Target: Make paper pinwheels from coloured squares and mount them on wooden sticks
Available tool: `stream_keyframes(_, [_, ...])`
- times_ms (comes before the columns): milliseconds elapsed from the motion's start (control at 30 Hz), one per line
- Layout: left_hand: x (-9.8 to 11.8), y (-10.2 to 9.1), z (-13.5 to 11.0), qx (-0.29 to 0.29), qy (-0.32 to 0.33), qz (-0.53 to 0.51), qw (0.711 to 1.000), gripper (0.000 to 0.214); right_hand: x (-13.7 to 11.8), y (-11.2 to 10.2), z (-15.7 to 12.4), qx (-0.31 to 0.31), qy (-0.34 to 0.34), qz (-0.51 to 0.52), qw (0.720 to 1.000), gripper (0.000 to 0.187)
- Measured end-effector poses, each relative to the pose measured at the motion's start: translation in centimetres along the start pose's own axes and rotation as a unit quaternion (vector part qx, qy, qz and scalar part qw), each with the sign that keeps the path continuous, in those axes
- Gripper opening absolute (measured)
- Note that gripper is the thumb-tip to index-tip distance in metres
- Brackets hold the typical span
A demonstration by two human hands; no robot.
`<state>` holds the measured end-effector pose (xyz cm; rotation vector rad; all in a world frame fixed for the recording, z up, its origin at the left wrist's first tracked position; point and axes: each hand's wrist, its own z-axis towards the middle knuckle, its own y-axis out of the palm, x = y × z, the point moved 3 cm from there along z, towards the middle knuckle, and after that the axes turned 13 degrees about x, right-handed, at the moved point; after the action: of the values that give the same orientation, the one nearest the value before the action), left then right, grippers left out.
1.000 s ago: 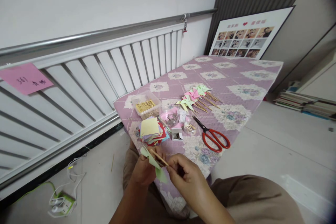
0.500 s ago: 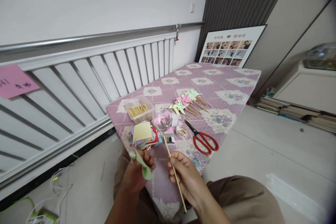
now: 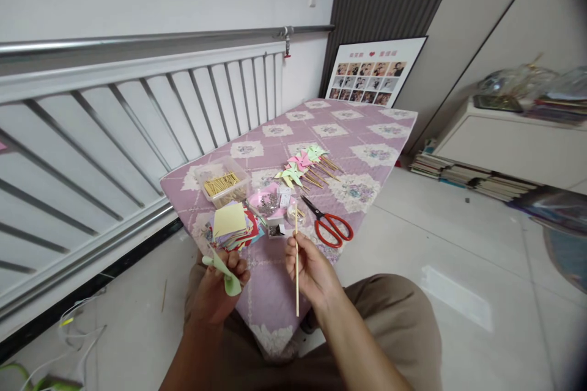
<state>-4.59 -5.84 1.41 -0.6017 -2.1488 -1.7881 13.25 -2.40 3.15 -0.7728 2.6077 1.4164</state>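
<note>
Over the near corner of the table, my left hand (image 3: 219, 293) is closed on a folded light green paper pinwheel (image 3: 232, 283). My right hand (image 3: 314, 269) pinches a thin wooden stick (image 3: 297, 284), held nearly upright. Just beyond my left hand lies a stack of coloured square papers (image 3: 230, 221). Small metal pins sit in a pink container (image 3: 267, 200), with an open little box (image 3: 276, 229) close by. A round clear tub (image 3: 296, 214) stands behind the stick's top end. Red-handled scissors (image 3: 331, 229) lie to the right of my right hand.
Finished pinwheels (image 3: 300, 164) on sticks lie together mid-table. A clear plastic box (image 3: 223, 182) holds many short sticks. The table's cloth (image 3: 328, 129) is purple and floral. A white radiator (image 3: 151, 116) runs along the left; cables (image 3: 87, 324) lie on the floor.
My right hand has turned the stick from a slant to nearly upright. The left hand keeps the green paper. The whole view has shifted a little to the right.
</note>
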Motion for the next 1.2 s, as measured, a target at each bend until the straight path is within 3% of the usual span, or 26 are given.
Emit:
stream_keyframes(467, [-0.1, -0.4, 0.0, 0.033, 0.004, 0.014, 0.999, 0.025, -0.5, 0.6, 0.5, 0.006, 0.008, 0.015, 1.0, 0.012])
stream_keyframes(667, [-0.3, -0.6, 0.0, 0.026, 0.0, 0.012, 1.0, 0.023, -0.5, 0.3, 0.6, 0.036, -0.034, 0.014, 0.999, 0.021])
stream_keyframes(833, [-0.5, -0.9, 0.1, 0.026, -0.008, 0.001, 1.0, 0.023, -0.6, 0.1, 0.0, 0.042, -0.15, -0.096, 0.983, 0.03])
stream_keyframes(1067, [-0.8, -0.7, 0.1, 0.018, -0.003, 0.004, 1.0, 0.022, 0.1, 0.0, -0.6, 0.018, -0.167, -0.215, 0.962, 0.035])
stream_keyframes(1200, [-0.8, -0.6, 0.2, 0.013, -0.001, 0.01, 1.0, 0.021, 0.3, -0.2, -0.6, -0.019, -0.223, -0.324, 0.919, 0.031])
